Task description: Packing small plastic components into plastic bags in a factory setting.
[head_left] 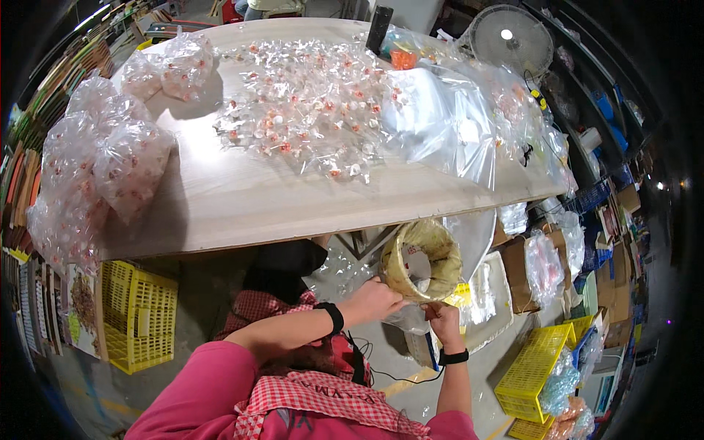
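Below the table's near edge, both my hands are in front of a yellowish, tape-wrapped round tub (397, 278) with a white piece inside. My left hand (372, 301) is closed, its fingertips close to the tub's lower rim. To its right, my right hand (444, 323) is closed too, fingers curled and thumb pressed in. A thin clear plastic bag (408, 320) stretches between the two hands, gripped from both sides. Whether anything small lies in the bag cannot be made out. Each wrist wears a black band.
On the table (257, 213) lie many small clear packets (308, 110) with red and white bits. Filled clear bags (132, 161) stand at its left, empty plastic bags (440, 125) at its right. Yellow crates (139, 315) and a yellow basket (532, 370) flank me. A fan (510, 44) stands behind.
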The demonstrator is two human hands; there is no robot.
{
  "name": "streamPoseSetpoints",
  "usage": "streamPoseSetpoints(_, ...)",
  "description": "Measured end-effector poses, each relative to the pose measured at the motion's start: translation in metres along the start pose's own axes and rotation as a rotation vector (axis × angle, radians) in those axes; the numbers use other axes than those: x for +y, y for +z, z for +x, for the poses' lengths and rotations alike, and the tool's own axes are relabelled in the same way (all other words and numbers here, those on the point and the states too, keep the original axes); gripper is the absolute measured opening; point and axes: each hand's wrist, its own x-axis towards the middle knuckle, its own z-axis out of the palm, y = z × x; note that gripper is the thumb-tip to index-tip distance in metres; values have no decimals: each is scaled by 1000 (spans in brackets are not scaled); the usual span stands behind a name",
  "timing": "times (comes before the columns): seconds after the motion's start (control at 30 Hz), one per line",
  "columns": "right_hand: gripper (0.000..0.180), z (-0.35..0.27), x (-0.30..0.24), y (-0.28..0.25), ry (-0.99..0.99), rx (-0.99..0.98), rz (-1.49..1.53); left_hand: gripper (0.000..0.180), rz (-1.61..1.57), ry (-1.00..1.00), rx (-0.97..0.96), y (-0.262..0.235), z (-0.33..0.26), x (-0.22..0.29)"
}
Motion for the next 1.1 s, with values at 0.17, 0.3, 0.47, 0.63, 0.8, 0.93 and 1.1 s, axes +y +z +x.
streamPoseSetpoints(0.17,9,-3,-4,-3,84,-47,65,30,10,60,102,1,-4,1)
streamPoseSetpoints(0.3,8,-2,-4,-3,48,-68,62,39,-11,47,95,-1,-4,-1)
streamPoseSetpoints(0.47,9,-2,9,6,22,-74,53,32,101,36,-56,26,-6,-16)
streamPoseSetpoints(0.63,12,3,13,4,-121,-31,-103,32,230,135,-41,51,-5,-26)
streamPoseSetpoints(0.8,16,14,-2,-16,-150,-127,-235,34,344,155,-76,42,-10,-40)
streamPoseSetpoints(0.93,21,11,56,-35,260,-252,17,36,190,-3,-149,-22,-14,-58)
streamPoseSetpoints(1.1,34,44,49,-21,241,-179,-260,29,43,-292,-276,4,13,-90)
